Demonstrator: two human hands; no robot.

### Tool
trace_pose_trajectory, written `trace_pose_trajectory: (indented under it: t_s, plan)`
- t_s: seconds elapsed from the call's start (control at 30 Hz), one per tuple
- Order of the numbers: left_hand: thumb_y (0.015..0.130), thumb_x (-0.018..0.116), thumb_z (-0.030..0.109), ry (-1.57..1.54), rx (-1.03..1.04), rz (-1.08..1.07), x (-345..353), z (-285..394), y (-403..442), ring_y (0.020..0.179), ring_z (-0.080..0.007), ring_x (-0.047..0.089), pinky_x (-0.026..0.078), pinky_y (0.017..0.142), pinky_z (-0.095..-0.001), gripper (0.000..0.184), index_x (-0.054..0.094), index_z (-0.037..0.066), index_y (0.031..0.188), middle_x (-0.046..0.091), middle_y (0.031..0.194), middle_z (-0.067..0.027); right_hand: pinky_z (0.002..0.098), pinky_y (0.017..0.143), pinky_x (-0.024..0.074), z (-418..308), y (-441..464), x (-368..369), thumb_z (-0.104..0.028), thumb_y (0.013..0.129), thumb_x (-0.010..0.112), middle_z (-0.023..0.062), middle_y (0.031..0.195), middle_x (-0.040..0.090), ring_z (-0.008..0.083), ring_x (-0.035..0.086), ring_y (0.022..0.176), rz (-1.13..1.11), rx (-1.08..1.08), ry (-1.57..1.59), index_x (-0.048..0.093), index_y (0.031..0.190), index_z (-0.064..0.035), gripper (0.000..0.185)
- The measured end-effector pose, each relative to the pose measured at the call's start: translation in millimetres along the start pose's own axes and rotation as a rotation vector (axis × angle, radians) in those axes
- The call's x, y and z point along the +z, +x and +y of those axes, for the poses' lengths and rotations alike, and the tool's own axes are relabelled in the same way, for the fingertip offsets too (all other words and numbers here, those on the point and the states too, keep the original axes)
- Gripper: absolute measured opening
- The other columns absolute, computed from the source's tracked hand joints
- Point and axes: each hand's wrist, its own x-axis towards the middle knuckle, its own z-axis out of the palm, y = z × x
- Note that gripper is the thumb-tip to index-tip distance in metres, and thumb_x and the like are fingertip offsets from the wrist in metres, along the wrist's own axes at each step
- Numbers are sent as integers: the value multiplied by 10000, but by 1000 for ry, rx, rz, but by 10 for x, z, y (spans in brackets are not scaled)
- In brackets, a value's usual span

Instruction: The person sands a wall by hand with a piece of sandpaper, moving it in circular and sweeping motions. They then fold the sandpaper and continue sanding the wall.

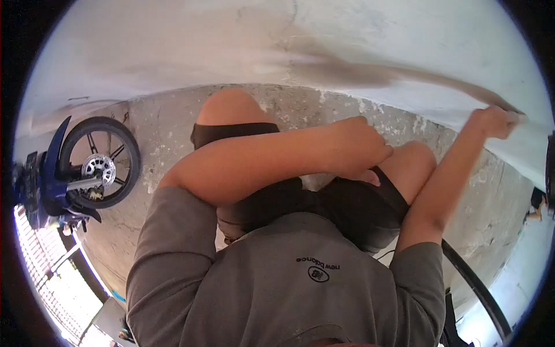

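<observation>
My left hand (359, 149) rests over my right thigh, close to the knee, with its forearm crossing my lap. Its fingers are curled in and the thumb sticks out below; nothing shows in it. My right hand (498, 121) reaches out to the far right, up against the pale wall (416, 40). Its fingers are closed and slightly blurred, and whatever they may hold cannot be made out. A dark shadow band on the wall runs toward this hand.
Beyond my knees lies a worn concrete floor (165, 124) with pale splashes along the wall's foot. A motorbike's front wheel (99, 165) stands at the left. At the lower right, a black bar (477, 286) slants past my elbow. Dark items (537, 202) sit at the far right edge.
</observation>
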Motion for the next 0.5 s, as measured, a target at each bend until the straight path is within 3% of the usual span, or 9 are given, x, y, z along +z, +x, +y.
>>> trace_pose_trajectory:
  t_s: [0.17, 0.23, 0.5]
  plan:
    - [877, 710, 455, 25, -12, -36, 47, -56, 33, 984, -368, 687, 503, 909, -480, 520, 629, -1, 1114, 707, 957, -161, 352, 926, 499, -114, -57, 33, -321, 1074, 471, 247, 1260, 641, 300, 635, 1050, -29, -87, -31, 552, 1313, 155, 538]
    - [875, 706, 467, 15, -26, -58, 31, -37, 49, 998, -368, 686, 500, 921, -480, 535, 628, 4, 1130, 707, 965, -156, 353, 996, 482, -94, 104, 55, -350, 1087, 441, 262, 1339, 598, 302, 604, 1151, -30, 3, 14, 481, 1375, 181, 606]
    - [869, 689, 528, 86, -89, -148, 52, -59, 16, 1007, -367, 687, 502, 927, -468, 649, 595, -8, 1223, 703, 1015, -171, 388, 934, 514, -123, -46, -8, -336, 1088, 431, 241, 1365, 583, 309, 612, 1120, -67, -16, -87, 495, 1390, 135, 563]
